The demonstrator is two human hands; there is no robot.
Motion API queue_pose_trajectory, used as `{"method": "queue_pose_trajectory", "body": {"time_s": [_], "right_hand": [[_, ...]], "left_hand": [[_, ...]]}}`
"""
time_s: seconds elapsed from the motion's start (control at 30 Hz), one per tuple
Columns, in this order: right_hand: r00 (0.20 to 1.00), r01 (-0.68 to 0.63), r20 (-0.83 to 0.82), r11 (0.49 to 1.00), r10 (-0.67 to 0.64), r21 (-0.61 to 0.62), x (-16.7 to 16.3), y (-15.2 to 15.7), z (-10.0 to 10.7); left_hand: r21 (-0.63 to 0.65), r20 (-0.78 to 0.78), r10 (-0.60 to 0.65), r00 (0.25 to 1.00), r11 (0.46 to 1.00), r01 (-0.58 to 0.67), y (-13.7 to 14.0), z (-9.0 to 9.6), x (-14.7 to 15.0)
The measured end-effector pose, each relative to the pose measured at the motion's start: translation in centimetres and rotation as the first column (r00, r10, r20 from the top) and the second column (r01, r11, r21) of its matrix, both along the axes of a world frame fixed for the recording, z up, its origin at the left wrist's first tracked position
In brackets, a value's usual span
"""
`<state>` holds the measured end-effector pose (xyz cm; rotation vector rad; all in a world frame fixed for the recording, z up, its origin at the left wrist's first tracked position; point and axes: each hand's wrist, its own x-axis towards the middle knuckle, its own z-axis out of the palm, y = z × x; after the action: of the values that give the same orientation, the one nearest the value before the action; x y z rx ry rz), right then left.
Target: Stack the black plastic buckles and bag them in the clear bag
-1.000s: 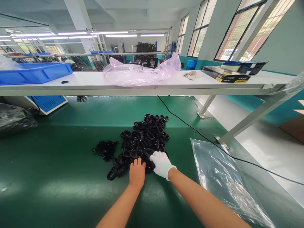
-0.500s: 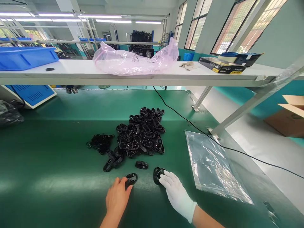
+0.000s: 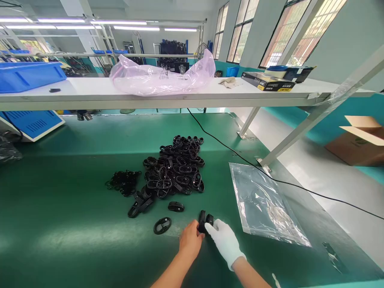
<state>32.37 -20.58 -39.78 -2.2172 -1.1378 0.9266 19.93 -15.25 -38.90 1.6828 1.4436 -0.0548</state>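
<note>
Two coiled black cables (image 3: 202,219) stand on edge side by side in front of me. My bare left hand (image 3: 191,241) closes its fingers on the left coil near the bottom. On the other side, my right hand (image 3: 224,242), in a white glove, grips the right coil between thumb and fingers. A single cable coil (image 3: 162,225) lies flat to the left of my hands, and another coil (image 3: 176,206) rests a little farther back. Behind them spreads a big pile of coiled black cables (image 3: 177,172). A smaller heap of thin black loops (image 3: 124,182) sits to its left.
A clear plastic bag (image 3: 261,200) lies flat on the green table (image 3: 75,200) at the right. A loose black cord (image 3: 228,147) crosses the tabletop. Overhead, a white shelf (image 3: 90,86) holds a blue bin (image 3: 30,76) and a pink plastic bag (image 3: 162,80).
My left hand has let go of the flat coil and moved right to the pair of coils. The coils by my right hand now stand upright, close together.
</note>
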Motion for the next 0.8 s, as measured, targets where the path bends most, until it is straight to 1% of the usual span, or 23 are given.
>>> {"method": "queue_pose_trajectory", "body": {"time_s": [0.07,0.13,0.2,0.27,0.3,0.33,0.37,0.4,0.43,0.47,0.5,0.57,0.63,0.7,0.8], "right_hand": [[0.979,0.054,-0.193,0.998,-0.058,-0.027,-0.3,0.4,-0.5],[0.944,0.091,-0.316,0.995,-0.095,-0.027,-0.6,0.8,-1.3],[0.924,0.116,-0.362,0.993,-0.121,-0.035,-0.6,0.9,-2.2],[0.91,0.136,-0.388,0.989,-0.145,-0.05,-0.5,0.8,-2.8],[0.901,0.147,-0.405,0.988,-0.157,-0.057,-0.4,0.8,-3.0],[0.892,0.154,-0.42,0.986,-0.166,-0.063,-0.2,0.8,-3.0],[0.884,0.159,-0.434,0.985,-0.173,-0.068,-0.1,0.7,-3.0],[0.877,0.159,-0.448,0.984,-0.176,-0.075,0.1,0.8,-2.8],[0.87,0.156,-0.461,0.984,-0.177,-0.083,0.2,0.8,-2.6],[0.863,0.151,-0.473,0.984,-0.176,-0.091,0.3,0.9,-2.4],[0.858,0.144,-0.484,0.985,-0.174,-0.1,0.4,1.1,-2.1],[0.848,0.131,-0.502,0.985,-0.17,-0.113,0.5,1.3,-1.7],[0.839,0.122,-0.518,0.985,-0.168,-0.122,0.6,1.5,-1.3],[0.83,0.11,-0.534,0.985,-0.163,-0.13,0.7,1.6,-1.0],[0.822,0.092,-0.548,0.986,-0.153,-0.137,0.9,1.7,-0.7]], "left_hand": [[-0.063,0.035,0.035,0.999,0.997,-0.033,0.1,-0.3,-0.4],[-0.132,0.05,0.035,0.998,0.991,-0.028,0.1,-0.4,-1.4],[-0.193,0.036,0.035,0.999,0.981,-0.027,0.1,-0.3,-2.7],[-0.2,-0.01,0.043,0.999,0.979,-0.045,0.1,0.2,-3.9],[-0.157,-0.06,0.039,0.997,0.986,-0.048,0.0,0.6,-4.3],[-0.084,-0.117,0.025,0.993,0.996,-0.035,0.0,1.0,-4.6],[0.013,-0.166,-0.003,0.986,1.0,0.006,0.0,1.3,-4.7],[0.121,-0.204,-0.048,0.978,0.99,0.073,0.0,1.6,-4.5],[0.218,-0.233,-0.106,0.967,0.963,0.158,0.1,1.8,-4.2],[0.292,-0.253,-0.17,0.952,0.925,0.243,0.2,1.9,-3.8],[0.336,-0.262,-0.23,0.937,0.889,0.312,0.3,2.0,-3.2],[0.372,-0.285,-0.303,0.909,0.84,0.396,0.8,1.9,-2.1],[0.387,-0.265,-0.334,0.904,0.822,0.417,1.3,2.0,-1.0],[0.399,-0.197,-0.386,0.901,0.808,0.433,1.9,2.1,0.0],[0.371,-0.127,-0.462,0.878,0.799,0.474,2.8,2.3,1.1]]}}
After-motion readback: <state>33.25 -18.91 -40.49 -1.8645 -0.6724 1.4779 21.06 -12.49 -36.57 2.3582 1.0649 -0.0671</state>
